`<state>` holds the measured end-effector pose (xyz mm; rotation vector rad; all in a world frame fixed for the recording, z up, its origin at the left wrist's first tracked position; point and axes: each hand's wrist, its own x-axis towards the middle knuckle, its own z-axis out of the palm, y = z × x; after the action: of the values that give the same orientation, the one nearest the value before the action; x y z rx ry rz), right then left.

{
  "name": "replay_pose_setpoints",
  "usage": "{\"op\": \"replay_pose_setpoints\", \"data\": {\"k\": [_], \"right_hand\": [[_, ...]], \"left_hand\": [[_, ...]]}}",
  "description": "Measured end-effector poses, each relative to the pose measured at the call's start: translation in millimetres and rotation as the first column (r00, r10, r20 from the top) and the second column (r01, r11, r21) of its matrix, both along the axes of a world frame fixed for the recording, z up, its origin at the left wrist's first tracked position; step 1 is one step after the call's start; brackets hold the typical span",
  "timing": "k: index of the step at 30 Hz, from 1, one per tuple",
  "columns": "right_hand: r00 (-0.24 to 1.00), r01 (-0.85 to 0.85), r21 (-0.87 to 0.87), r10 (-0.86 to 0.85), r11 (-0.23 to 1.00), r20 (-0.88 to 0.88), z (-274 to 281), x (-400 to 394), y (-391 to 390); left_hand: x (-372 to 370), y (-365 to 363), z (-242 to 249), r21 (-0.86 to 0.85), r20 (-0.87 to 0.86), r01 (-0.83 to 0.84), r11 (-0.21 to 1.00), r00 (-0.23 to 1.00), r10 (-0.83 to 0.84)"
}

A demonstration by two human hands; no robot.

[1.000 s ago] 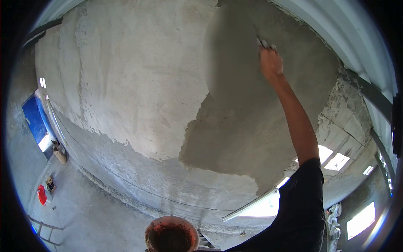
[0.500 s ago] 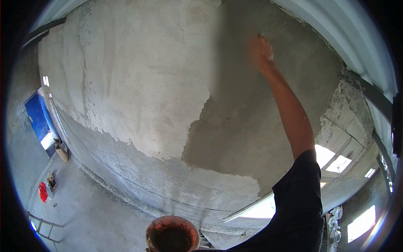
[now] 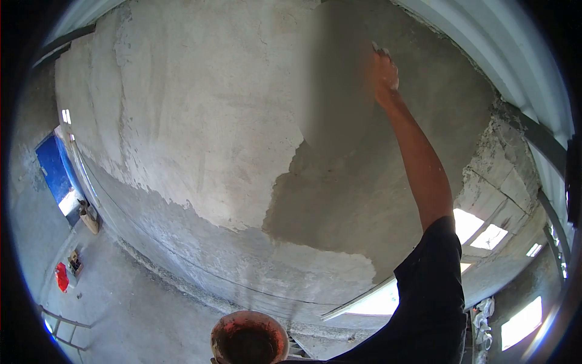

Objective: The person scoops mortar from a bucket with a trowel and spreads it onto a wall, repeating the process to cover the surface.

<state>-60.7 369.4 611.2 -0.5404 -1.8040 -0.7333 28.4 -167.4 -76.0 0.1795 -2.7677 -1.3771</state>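
My right hand (image 3: 385,71) is raised against the upper wall, its fingers curled closed. A blurred patch covers its left side, so whatever it grips cannot be made out. Around it spreads dark, damp-looking plaster (image 3: 339,200), which borders the paler dry wall surface (image 3: 200,103) along a ragged edge. Low in the view, close to my body, is a round bucket (image 3: 282,333) with a reddish, smeared inside and dark material at the bottom. A sliver of my left hand (image 3: 213,360) shows at the bucket's lower left rim; the rest lies below the picture.
A metal ladder (image 3: 63,324) stands at lower left, near a red item (image 3: 62,277) on the concrete floor (image 3: 133,303). Farther back are a blue door (image 3: 53,167) and a sack (image 3: 90,219). Window openings (image 3: 490,236) and corrugated roofing (image 3: 515,54) lie to the right.
My right hand has shifted slightly up and right on the wall, and more of its fingers show. The bucket stays in the same place in view.
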Motion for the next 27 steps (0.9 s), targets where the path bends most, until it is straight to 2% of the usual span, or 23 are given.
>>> {"op": "replay_pose_setpoints", "data": {"k": [1, 3, 4, 6, 7, 9, 10, 12, 13, 14, 15, 16, 17, 18, 19, 22, 25, 27], "right_hand": [[1.000, -0.001, 0.000, 0.001, 1.000, 0.001, -3, -1, 2], [0.982, 0.139, -0.035, -0.133, 0.990, 0.131, -13, -3, 7], [0.982, 0.140, -0.033, -0.135, 0.990, 0.132, -23, -4, 17], [0.972, 0.016, 0.179, -0.057, 0.984, 0.227, -46, -3, 36], [0.973, 0.017, 0.181, -0.058, 0.983, 0.225, -53, 1, 30], [0.971, -0.098, 0.102, 0.073, 0.990, 0.226, -62, 6, 15], [0.972, -0.095, 0.102, 0.070, 0.990, 0.226, -56, 8, 6], [0.970, 0.111, -0.122, -0.081, 0.986, 0.229, -41, 13, -12], [0.970, 0.112, -0.125, -0.081, 0.986, 0.231, -37, 12, -9], [0.987, 0.069, -0.097, -0.054, 0.993, 0.150, -28, 10, -3], [0.997, 0.030, -0.063, -0.025, 0.998, 0.068, -19, 8, 4], [0.997, 0.030, -0.061, -0.025, 0.998, 0.069, -12, 5, 12], [0.999, 0.018, 0.061, -0.021, 0.998, 0.040, -8, 1, 18], [1.000, 0.010, 0.184, -0.012, 0.983, 0.012, -5, -1, 22], [1.000, 0.011, 0.184, -0.014, 0.983, 0.011, -5, -2, 26], [0.998, -0.011, 0.134, 0.003, 0.991, 0.064, -11, -2, 16], [0.993, 0.053, 0.049, -0.058, 0.997, 0.107, -34, 13, -4], [0.980, 0.164, -0.124, -0.147, 0.979, 0.131, -48, 28, -23]], "left_hand": [[0, -3, -12, 0.000, 0.001, -0.001, 1.000, 1.000, 0.001], [-1, -9, -43, 0.006, -0.039, 0.037, 0.999, 0.999, -0.037], [-1, -6, -36, 0.008, -0.037, 0.039, 0.999, 0.999, -0.039], [-3, -1, -21, -0.100, -0.027, 0.001, 0.995, 1.000, -0.003], [-3, -1, -22, -0.098, -0.028, 0.001, 0.995, 1.000, -0.004], [-2, -3, -25, -0.059, 0.031, -0.001, 0.998, 1.000, 0.003], [-2, -2, -14, -0.060, 0.031, 0.002, 0.998, 1.000, 0.000], [0, -4, 7, -0.014, 0.042, 0.079, 0.997, 0.996, -0.079], [-16, -21, -126, -0.017, 0.044, 0.079, 0.997, 0.996, -0.078], [-2, -35, -180, -0.455, -0.165, 0.129, 0.881, 0.960, -0.225], [-5, -29, -219, -0.799, -0.279, 0.044, 0.600, 0.857, -0.434], [-1, -43, -249, -0.798, -0.278, 0.045, 0.601, 0.857, -0.434], [-6, -30, -193, -0.442, -0.243, 0.125, 0.888, 0.936, -0.253], [1, -11, -44, 0.011, -0.120, 0.106, 0.994, 0.987, -0.104], [0, -10, -43, 0.012, -0.121, 0.107, 0.994, 0.987, -0.105], [-3, -11, -37, 0.201, -0.150, 0.118, 0.972, 0.985, -0.088], [0, -12, -34, 0.389, -0.163, 0.119, 0.913, 0.985, -0.059], [2, -12, -32, 0.508, -0.168, 0.118, 0.853, 0.985, -0.036]]}}
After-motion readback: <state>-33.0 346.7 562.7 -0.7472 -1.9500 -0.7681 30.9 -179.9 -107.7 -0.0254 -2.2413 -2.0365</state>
